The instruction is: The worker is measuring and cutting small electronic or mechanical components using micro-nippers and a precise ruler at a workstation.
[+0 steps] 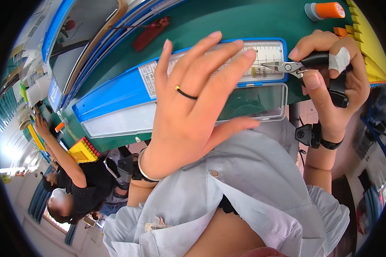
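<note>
My left hand (188, 103) is spread out over a long blue case (111, 96), a dark ring on one finger and its fingertips over the ruled white insert. In my right hand (347, 81), which has white tape on one finger, are small pointed pliers (290, 67) with black handles. Their tips reach over the right end of the case, beside a few small yellowish parts with thin leads (259, 72). The clear lid (266, 100) lies along the case's near side. My left hand covers the middle of the case.
The case rests on a green table (227, 19). An orange-and-grey round container (326, 11) stands at the far right, near yellow bins (375, 43). A red object (151, 35) lies far left, beside blue-edged trays (83, 51). A person (83, 184) works at the left.
</note>
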`<state>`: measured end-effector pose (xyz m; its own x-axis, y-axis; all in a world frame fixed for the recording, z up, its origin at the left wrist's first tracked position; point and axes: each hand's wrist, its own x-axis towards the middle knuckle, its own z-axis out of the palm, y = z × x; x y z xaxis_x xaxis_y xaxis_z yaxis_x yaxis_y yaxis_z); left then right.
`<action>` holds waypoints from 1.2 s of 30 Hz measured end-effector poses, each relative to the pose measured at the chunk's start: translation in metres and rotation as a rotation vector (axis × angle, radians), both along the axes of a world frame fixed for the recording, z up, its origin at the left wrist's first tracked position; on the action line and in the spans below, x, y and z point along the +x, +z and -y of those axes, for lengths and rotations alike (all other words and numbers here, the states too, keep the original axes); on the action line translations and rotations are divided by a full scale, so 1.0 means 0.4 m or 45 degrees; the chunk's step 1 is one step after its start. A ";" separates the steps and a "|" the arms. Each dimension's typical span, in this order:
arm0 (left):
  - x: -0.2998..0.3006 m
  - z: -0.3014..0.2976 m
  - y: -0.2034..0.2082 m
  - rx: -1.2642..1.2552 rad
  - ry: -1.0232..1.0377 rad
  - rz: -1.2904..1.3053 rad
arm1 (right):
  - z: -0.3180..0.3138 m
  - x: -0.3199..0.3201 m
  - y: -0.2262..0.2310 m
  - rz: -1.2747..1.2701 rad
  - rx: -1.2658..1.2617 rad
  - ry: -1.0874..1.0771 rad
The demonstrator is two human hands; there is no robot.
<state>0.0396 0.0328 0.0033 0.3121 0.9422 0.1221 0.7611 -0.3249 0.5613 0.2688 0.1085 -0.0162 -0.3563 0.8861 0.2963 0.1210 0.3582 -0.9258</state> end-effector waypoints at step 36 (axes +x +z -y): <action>-0.011 0.023 -0.022 0.004 -0.079 -0.490 | -0.012 -0.008 0.002 0.124 0.092 0.072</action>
<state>0.0353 0.0237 -0.0054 0.3918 0.9200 -0.0125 0.8949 -0.3779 0.2375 0.2656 0.1133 -0.0154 -0.4354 0.8414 0.3202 0.1869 0.4324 -0.8821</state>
